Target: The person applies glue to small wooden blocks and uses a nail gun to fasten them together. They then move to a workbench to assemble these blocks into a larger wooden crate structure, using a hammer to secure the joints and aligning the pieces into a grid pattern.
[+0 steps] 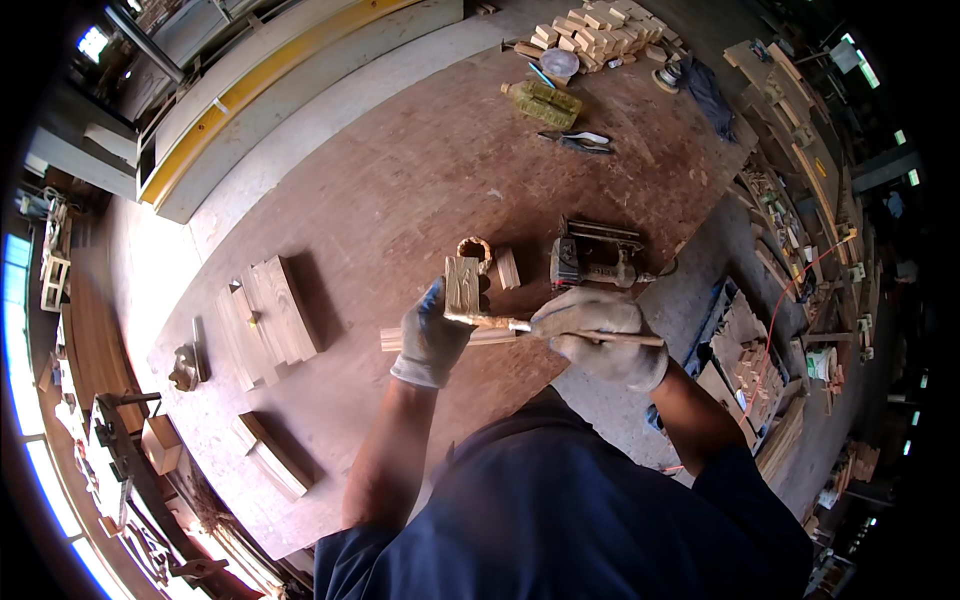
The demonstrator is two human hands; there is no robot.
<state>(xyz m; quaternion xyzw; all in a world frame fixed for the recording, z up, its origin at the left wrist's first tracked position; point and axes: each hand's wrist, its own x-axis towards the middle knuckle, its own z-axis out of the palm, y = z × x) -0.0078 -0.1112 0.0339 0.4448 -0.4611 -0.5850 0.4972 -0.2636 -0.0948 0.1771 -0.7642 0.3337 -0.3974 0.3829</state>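
Note:
My left hand (432,340), in a grey and blue work glove, grips an upright wooden block (462,284). In my gloved right hand (600,336) is a brush (622,338) with a pale wooden handle, held roughly level. Its bristle end reaches the lower edge of the block and appears to touch it. Just beyond the block stands a small pot (474,244) with a crusted brown rim, partly hidden. A short wood offcut (508,268) lies beside it. Beneath my hands runs a wooden strip (495,337). A nail gun (598,256) lies close beyond my right hand.
Joined wooden boards (268,322) and a wood piece (272,455) lie on the brown tabletop (390,190) at left, near a metal tool (186,366). Farther off are pliers (578,141), a bottle of yellowish liquid (543,104), a clear tub (559,64) and stacked blocks (605,35).

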